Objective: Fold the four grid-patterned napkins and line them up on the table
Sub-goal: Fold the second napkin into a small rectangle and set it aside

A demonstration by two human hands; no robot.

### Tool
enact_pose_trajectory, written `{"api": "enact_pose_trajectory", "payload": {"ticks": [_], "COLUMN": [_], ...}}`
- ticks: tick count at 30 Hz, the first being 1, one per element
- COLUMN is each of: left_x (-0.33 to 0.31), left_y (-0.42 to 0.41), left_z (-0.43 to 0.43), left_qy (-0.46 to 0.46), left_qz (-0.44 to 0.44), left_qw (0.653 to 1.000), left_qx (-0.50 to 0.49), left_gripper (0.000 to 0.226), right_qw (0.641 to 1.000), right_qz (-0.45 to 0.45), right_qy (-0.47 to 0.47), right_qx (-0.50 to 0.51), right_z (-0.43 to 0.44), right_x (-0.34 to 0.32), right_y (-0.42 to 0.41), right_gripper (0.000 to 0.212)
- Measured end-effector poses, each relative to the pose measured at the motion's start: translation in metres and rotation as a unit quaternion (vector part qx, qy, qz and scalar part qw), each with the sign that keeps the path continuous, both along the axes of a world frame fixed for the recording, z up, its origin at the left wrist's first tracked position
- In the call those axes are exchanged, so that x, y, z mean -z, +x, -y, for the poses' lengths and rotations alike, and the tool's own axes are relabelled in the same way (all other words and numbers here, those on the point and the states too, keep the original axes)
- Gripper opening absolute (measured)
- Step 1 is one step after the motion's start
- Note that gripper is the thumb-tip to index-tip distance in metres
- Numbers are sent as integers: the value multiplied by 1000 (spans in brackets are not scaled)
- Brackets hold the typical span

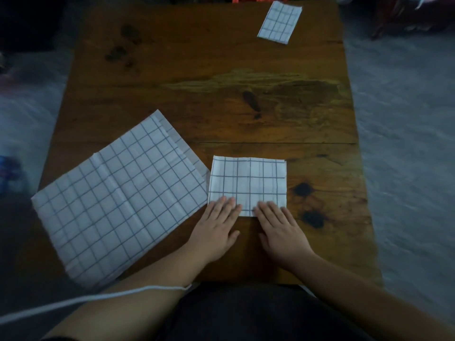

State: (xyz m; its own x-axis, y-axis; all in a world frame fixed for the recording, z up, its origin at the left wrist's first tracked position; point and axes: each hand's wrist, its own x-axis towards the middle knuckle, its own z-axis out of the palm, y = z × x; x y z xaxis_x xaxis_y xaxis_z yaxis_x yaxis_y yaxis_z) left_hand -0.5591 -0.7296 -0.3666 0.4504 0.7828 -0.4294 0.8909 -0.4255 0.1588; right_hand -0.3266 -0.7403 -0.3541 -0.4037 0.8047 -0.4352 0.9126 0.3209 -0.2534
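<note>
A white napkin with a dark grid, folded into a square (248, 180), lies near the front of the wooden table (221, 107). My left hand (218, 225) and my right hand (279, 230) lie flat side by side, fingertips pressing on its near edge. To the left, unfolded napkins (118, 195) lie spread in a loose stack, tilted, with an under layer peeking out along the top right. A small folded napkin (280, 22) rests at the far right corner of the table.
The unfolded stack overhangs the table's left front edge. Dark knots mark the wood to the right of my hands. A white cord (98, 297) crosses my left forearm. Grey floor surrounds the table, with blurred items at the far edges.
</note>
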Motion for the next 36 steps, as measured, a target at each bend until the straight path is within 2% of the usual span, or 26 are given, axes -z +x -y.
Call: {"api": "enact_pose_trajectory", "payload": {"ticks": [4,11,20,28,31,36], "left_x": [-3,-8,-8,-13,-19,-21], "left_y": [-2,-2,-14,-29,-25,6], "left_z": [3,22,27,38,36,25], "left_qy": [14,4,6,-14,5,18], "left_qz": [-2,5,1,9,16,24], "left_qw": [1000,1000,1000,997,996,999], "left_qx": [-5,-1,-5,-81,-83,-14], "left_gripper": [70,70,66,67,68,68], "right_qw": [999,999,997,980,986,995], "right_qz": [33,14,28,62,33,3], "right_qy": [8,9,5,-9,14,9], "right_qx": [7,33,73,188,163,99], "right_z": [7,24,34,44,41,34], "right_x": [-2,-6,-7,-13,-18,-14], "right_y": [-1,-34,-22,8,-6,-37], "right_gripper": [68,71,66,68,68,66]}}
